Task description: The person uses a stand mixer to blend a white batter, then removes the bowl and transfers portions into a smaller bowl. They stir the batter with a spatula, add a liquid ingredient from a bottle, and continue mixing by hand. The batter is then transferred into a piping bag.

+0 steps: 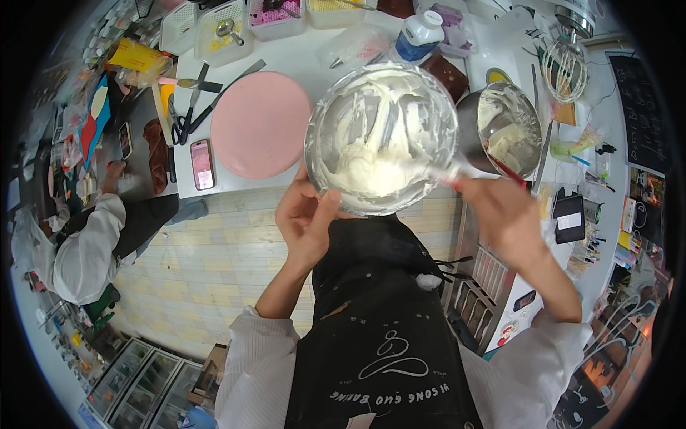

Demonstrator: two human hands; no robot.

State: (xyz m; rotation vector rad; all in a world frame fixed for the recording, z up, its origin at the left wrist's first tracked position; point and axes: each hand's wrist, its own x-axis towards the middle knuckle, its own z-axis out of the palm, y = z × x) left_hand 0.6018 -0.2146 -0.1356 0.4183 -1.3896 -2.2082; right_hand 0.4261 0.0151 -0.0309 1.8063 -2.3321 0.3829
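Before me a round mixing bowl [343, 110] is tilted toward me, with thick pale cream [370, 166] inside and smeared up its walls. My left hand [305, 217] grips the bowl's near-left rim, thumb over the edge. My right hand [501, 220] is closed around the reddish handle of a spatula [423, 166]. Its pale blade is motion-blurred over the cream, so its exact contact cannot be told. To the right leans a steel mixer bowl [471, 131], cream coating its inside and a red-handled tool [506, 170] resting in it.
A pink round turntable [261, 126] and a phone [202, 165] sit left of the bowl. Beyond them are palette knives [230, 91] and scissors [180, 128]. A blue-and-white bottle [419, 36] and plastic tubs [222, 37] line the back. A whisk [565, 72] hangs right; another person's sleeve [88, 249] is left.
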